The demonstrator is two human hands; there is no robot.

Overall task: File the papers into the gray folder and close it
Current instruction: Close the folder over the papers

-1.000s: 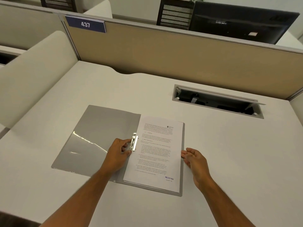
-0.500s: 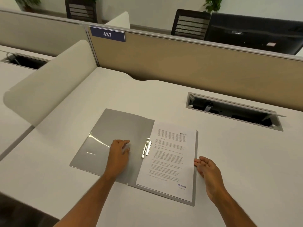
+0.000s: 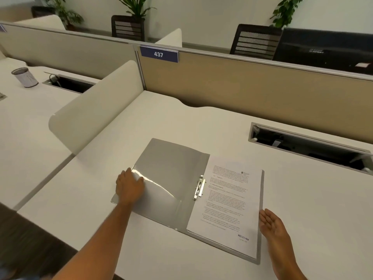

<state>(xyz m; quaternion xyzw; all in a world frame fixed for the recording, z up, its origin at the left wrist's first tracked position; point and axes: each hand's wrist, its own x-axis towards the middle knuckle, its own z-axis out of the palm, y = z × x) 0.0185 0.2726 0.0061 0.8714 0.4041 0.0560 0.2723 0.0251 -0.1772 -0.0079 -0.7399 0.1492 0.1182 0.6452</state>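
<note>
Lying open and flat on the white table (image 3: 201, 122), the gray folder (image 3: 171, 168) serves as the landmark here. Far to its left, on the neighbouring desk, stands a mesh cup (image 3: 25, 77), and nearer, a rounded white divider panel (image 3: 96, 108) rises left of the folder. The left hand (image 3: 130, 186) rests on the folder's outer left edge, fingers bent over that edge of the cover; whether they actually pinch it cannot be told. Its glossy inner pocket (image 3: 159, 193) catches a bright glare just right of that hand. Along the folder's spine sits the metal clip (image 3: 199, 187), lying on the left margin of the papers (image 3: 228, 203). The papers lie as 1 neat stack on the folder's right half, printed text up, with a "RECEIVED" stamp at the near right corner. Behind the folder, on the beige partition (image 3: 242, 87), hangs a blue tag reading 437 (image 3: 159, 54). Just right of the folder's right edge, the right hand (image 3: 272, 225) rests open on the table, palm turned toward the folder, holding nothing. Farther right and back from the folder, a cable hatch (image 3: 308, 146) stands open in the table.
</note>
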